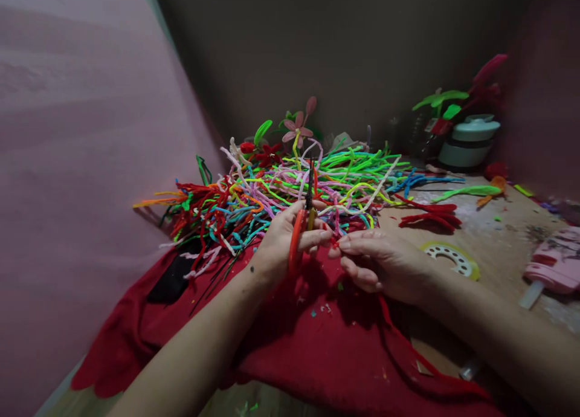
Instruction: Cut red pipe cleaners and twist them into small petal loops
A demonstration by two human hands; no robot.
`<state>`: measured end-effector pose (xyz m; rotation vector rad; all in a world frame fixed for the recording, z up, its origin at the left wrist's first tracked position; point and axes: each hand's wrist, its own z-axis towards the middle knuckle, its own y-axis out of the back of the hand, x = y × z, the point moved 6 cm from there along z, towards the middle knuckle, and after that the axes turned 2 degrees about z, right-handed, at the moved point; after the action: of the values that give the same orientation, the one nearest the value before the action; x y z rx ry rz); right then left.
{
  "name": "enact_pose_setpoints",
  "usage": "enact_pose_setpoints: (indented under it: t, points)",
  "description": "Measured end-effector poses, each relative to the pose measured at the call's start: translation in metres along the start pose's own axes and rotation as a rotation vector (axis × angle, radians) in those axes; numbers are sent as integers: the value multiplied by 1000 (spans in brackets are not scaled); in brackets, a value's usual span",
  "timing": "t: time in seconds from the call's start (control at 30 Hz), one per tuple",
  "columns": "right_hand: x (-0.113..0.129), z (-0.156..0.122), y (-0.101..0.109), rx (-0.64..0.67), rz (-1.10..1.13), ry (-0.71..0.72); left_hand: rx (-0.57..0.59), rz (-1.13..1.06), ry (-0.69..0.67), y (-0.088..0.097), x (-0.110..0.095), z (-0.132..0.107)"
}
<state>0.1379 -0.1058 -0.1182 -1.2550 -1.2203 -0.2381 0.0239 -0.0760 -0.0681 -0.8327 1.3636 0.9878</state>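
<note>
My left hand (276, 245) is closed around a pair of scissors with orange handles (296, 239), the dark blades pointing up and away. Close beside it, my right hand (389, 260) pinches a small fuzzy red pipe cleaner (334, 245) between thumb and fingers. The left fingertips are near the same red piece; whether they grip it too is hard to see. A longer red strand (408, 344) runs from under the right hand toward the lower right. Both hands are above a dark red cloth (290, 344) dotted with tiny clippings.
Behind my hands lies a heap of multicoloured pipe cleaners (357, 163), with a pink flower (298, 128) at its back. Red pieces (435, 216), a yellow tape spool (471, 267), a pink glue gun (555, 263) and a pale lidded jar (469, 145) stand right. A black object (170, 281) lies left.
</note>
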Motion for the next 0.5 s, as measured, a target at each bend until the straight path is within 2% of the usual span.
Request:
enact_pose_setpoints:
  t: [0.2, 0.33, 0.5]
  points:
    - [-1, 0, 1, -78, -66, -12, -105, -50, 47, -1, 1, -4]
    - [-5, 0, -2, -40, -105, -18, -162, -140, 124, -2, 9, -4]
    - [-1, -1, -1, -82, -74, 72, -176, -164, 184, -1, 18, -2]
